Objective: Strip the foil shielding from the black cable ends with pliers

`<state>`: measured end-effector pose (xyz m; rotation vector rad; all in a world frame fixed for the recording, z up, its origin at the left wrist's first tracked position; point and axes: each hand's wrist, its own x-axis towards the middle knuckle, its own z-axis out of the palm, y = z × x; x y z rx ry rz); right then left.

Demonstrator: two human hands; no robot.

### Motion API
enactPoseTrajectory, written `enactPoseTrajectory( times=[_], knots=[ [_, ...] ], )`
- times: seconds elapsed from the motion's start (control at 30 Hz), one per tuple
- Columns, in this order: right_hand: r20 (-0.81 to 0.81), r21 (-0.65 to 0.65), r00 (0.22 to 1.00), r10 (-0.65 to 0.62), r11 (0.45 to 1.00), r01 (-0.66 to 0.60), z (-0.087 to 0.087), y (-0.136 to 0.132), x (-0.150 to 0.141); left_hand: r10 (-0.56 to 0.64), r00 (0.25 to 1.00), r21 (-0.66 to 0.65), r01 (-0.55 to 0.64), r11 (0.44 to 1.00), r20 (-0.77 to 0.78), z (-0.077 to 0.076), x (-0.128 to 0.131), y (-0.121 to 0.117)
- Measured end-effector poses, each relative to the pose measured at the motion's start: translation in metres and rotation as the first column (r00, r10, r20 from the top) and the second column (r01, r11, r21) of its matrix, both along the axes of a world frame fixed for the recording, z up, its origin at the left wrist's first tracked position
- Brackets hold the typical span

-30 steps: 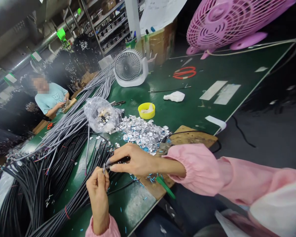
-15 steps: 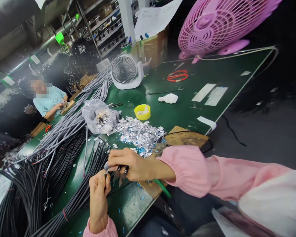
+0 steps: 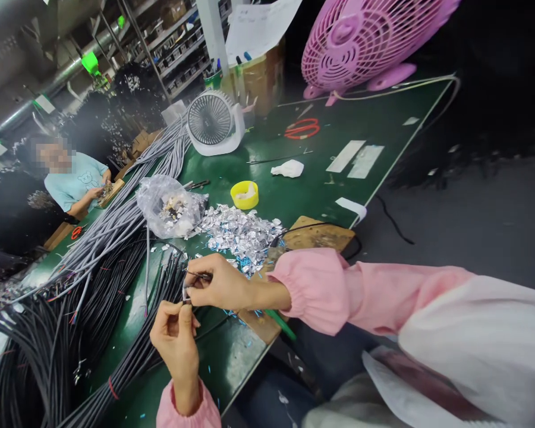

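My left hand (image 3: pixel 173 336) is closed in a pinch on the stripped end of a black cable (image 3: pixel 185 297) just above the green table (image 3: pixel 321 184). My right hand (image 3: pixel 216 282) is closed on a small dark tool (image 3: pixel 200 276) whose tip meets that cable end. Both wrists wear pink sleeves. A big bundle of black cables (image 3: pixel 62 345) lies to the left of my hands. A heap of silver foil scraps (image 3: pixel 238 232) sits just behind my right hand.
Grey cables (image 3: pixel 129 202) run up the table's left side. A clear bag of parts (image 3: pixel 169 205), a yellow cup (image 3: pixel 244 194), a white desk fan (image 3: pixel 211 122), red scissors (image 3: pixel 301 128) and a pink fan (image 3: pixel 361 38) stand farther back. A wooden board (image 3: pixel 316 235) lies under my right arm. A co-worker (image 3: pixel 71 178) sits at far left.
My hands have drawn closer to me and slightly left. The right hand shifted its grip so the tool tip now meets the cable end. The view panned right.
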<state>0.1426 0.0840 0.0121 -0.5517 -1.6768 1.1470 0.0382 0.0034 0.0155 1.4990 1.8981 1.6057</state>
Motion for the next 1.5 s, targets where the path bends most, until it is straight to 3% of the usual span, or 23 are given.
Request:
enactPoseTrajectory(
  times=[0.13,0.2,0.27,0.33,0.47,0.6,0.7,0.8,0.93,1.03,1.2,1.4,1.5],
  knots=[
    [-0.082,0.264,0.987,-0.141,0.952,0.158,-0.009,-0.005,-0.001,0.171,0.955,0.126,-0.143,0.982,-0.243,-0.002,0.008,0.003],
    [-0.063,0.402,0.989,-0.132,0.904,0.146,-0.012,-0.005,0.001,0.168,0.899,0.142,-0.119,0.983,-0.404,-0.007,0.009,0.006],
    [-0.003,0.428,0.995,-0.099,0.899,0.091,-0.013,-0.002,0.003,0.079,0.838,0.084,-0.039,0.996,-0.539,-0.011,0.009,0.008],
    [0.051,0.323,0.992,-0.115,0.942,0.093,-0.009,0.004,0.004,-0.011,0.824,0.002,0.015,1.000,-0.567,-0.014,0.008,0.009],
    [0.102,0.122,0.965,-0.242,0.966,0.229,0.002,0.015,0.005,0.012,0.957,-0.040,-0.024,0.999,-0.289,-0.009,-0.001,0.010],
    [0.109,0.160,0.983,-0.150,0.978,0.131,0.007,0.015,0.008,-0.015,0.995,-0.038,0.011,0.999,-0.098,-0.002,-0.010,0.008],
    [0.119,0.192,0.993,-0.020,0.981,-0.003,0.006,0.012,0.009,-0.048,0.997,-0.041,0.046,0.998,-0.055,0.001,-0.011,0.007],
    [0.105,0.240,0.994,0.021,0.970,-0.046,0.004,0.012,0.010,-0.046,0.998,-0.035,0.045,0.998,-0.035,0.001,-0.010,0.006],
    [0.110,0.343,0.994,-0.014,0.939,-0.024,0.000,0.014,0.009,-0.084,0.995,-0.169,0.093,0.981,0.059,-0.004,-0.013,0.006],
    [0.147,0.343,0.987,-0.065,0.939,0.011,-0.001,0.014,0.009,-0.146,0.983,-0.263,0.171,0.949,0.112,-0.009,-0.019,0.007],
    [0.174,0.230,0.981,-0.080,0.972,0.039,0.001,0.011,0.009,-0.113,0.982,-0.201,0.143,0.969,0.151,-0.015,-0.023,0.009],
    [0.048,0.433,0.992,-0.120,0.897,0.087,-0.003,0.012,0.012,-0.078,0.979,-0.149,0.107,0.983,0.188,-0.019,-0.020,0.008],
    [0.030,0.463,0.991,-0.134,0.880,0.105,-0.005,0.013,0.013,-0.065,0.980,-0.148,0.093,0.985,0.187,-0.021,-0.018,0.007]
  ],
)
